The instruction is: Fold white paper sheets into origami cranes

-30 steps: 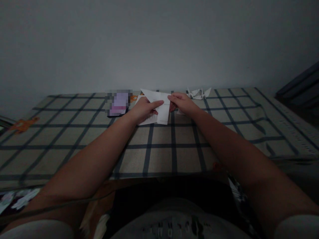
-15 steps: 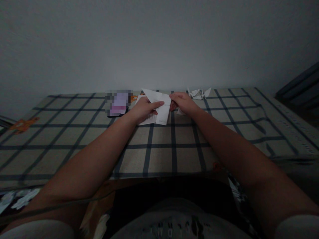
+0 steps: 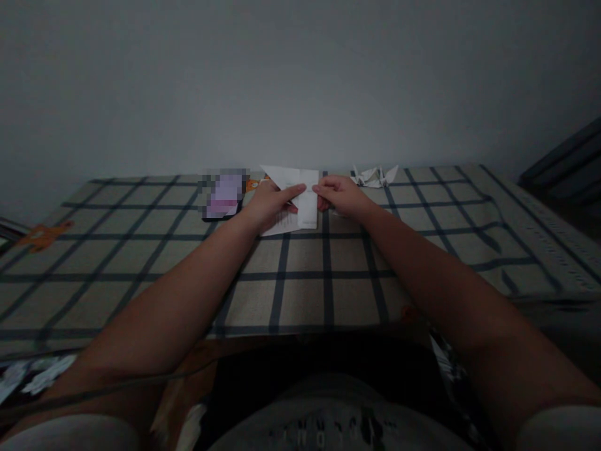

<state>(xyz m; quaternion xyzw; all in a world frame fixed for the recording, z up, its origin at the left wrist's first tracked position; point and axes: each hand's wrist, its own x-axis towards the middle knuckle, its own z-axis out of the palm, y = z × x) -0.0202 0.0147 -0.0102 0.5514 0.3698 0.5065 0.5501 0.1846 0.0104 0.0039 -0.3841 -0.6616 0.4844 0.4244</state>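
A white sheet of paper (image 3: 305,203), partly folded, lies at the far middle of the checked cloth (image 3: 305,282). My left hand (image 3: 270,203) rests on its left part, the forefinger stretched across the fold and the other fingers curled. My right hand (image 3: 340,194) pinches the paper's right edge, its fingertips almost meeting the left forefinger. Both forearms reach out over the cloth.
A phone with a lit screen (image 3: 224,195) lies just left of the paper. White folded paper figures (image 3: 375,176) sit at the far edge to the right. A small orange print (image 3: 42,237) marks the cloth at far left. A grey wall rises behind.
The folded flap has been turned more upright and squarer. My right fingertips have slid left toward the left forefinger, closing the gap over the fold.
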